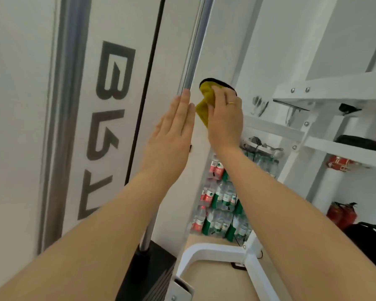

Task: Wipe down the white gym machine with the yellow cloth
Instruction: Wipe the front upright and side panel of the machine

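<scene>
Both forearms reach up and forward from the bottom edge, bare. Left hand (172, 135): flat, fingers straight and together, laid against the white gym machine (172, 51) near its chrome guide rod (193, 53); fingertips reach the rod's lower visible stretch. It grasps nothing. Right hand (225, 118): fingers curled round the yellow cloth (204, 103), bunched, pressed to the machine's white upright just right of the rod. Gold ring (231, 103) on one finger. A dark rounded edge shows just above the cloth; cannot tell what it is.

Left of the hands: white panel with large grey lettering (111, 88), a thin black cable (148, 72) running down it. Below, a black weight stack (154, 272) with a metal rod entering its top.

Lower right: white frame base (215, 255) on a tan floor.

Further back: shrink-wrapped packs of bottled water (219, 203), red and green labels, stacked. White rack shelves (334, 90) at right carrying dark items, metal hooks hanging beneath. Red fire extinguishers (341, 216) and a black bag (369, 237) at floor level.
</scene>
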